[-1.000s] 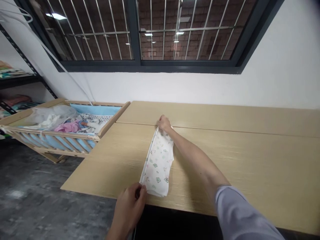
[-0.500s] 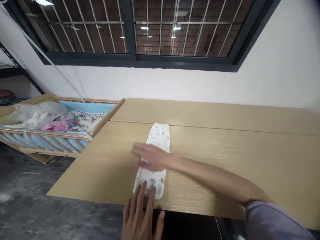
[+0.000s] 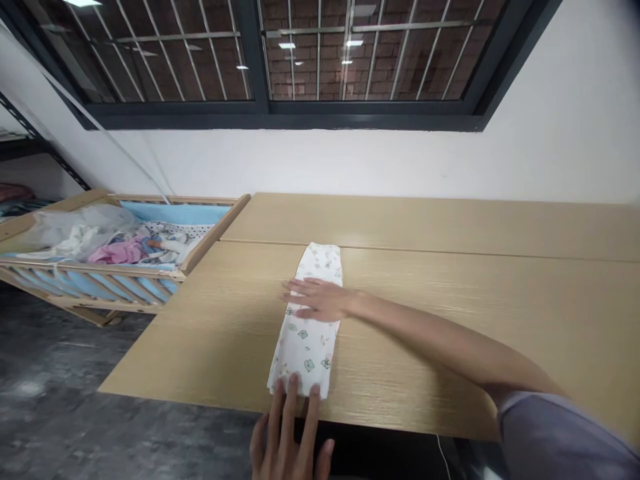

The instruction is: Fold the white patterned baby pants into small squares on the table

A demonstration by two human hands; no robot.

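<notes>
A white cloth (image 3: 306, 347) with small printed figures lies folded into a long narrow strip on the wooden table (image 3: 425, 300). It looks like a folded baby garment, but its exact kind is hard to make out. Across its upper middle lies my right hand (image 3: 320, 300), palm down with fingers stretched out, hiding part of the print. My left hand (image 3: 293, 433) is at the table's front edge, fingers spread, with its fingertips on the cloth's near end. Neither hand grips anything.
Left of the table stands a wooden crib (image 3: 200, 250) with blue lining, holding a pink cloth (image 3: 117, 252), other fabrics and a clear plastic bag (image 3: 83, 223). A barred window (image 3: 270, 113) is in the white wall behind. Below the front edge hangs a thin white cable (image 3: 443, 457).
My right hand has shifted slightly right and up over the cloth, showing more of the print below it. My left hand stays by the near end, a little lower and further right.
</notes>
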